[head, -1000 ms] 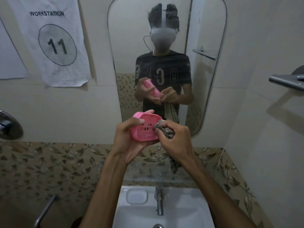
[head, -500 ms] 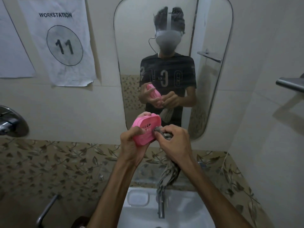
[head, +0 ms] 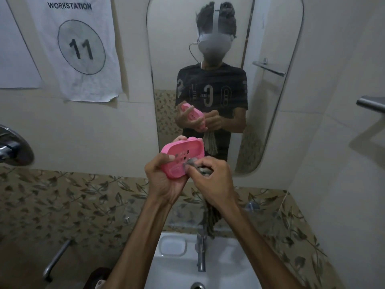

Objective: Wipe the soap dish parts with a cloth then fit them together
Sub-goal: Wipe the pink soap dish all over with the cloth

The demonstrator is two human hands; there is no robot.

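Note:
A pink oval soap dish part [head: 180, 157] with drain slots is tilted up in front of the mirror. My left hand [head: 164, 180] grips it from below, thumb on its near rim and fingertips behind its far edge. My right hand [head: 210, 180] pinches a bunched grey cloth [head: 200, 166] against the dish's right lower edge. The cloth's striped tail [head: 211, 217] hangs down under my right wrist. Only one dish part is in view.
A white washbasin [head: 229, 265] with a chrome tap [head: 201, 251] lies directly below my hands. A glass shelf [head: 145, 213] runs along the leaf-patterned tiles. The mirror [head: 173, 59] is straight ahead, a towel bar [head: 370, 104] at right, a wall valve [head: 12, 147] at left.
The dish has tipped so its slotted face shows more fully. My right hand with the cloth has slid down to the dish's lower right edge.

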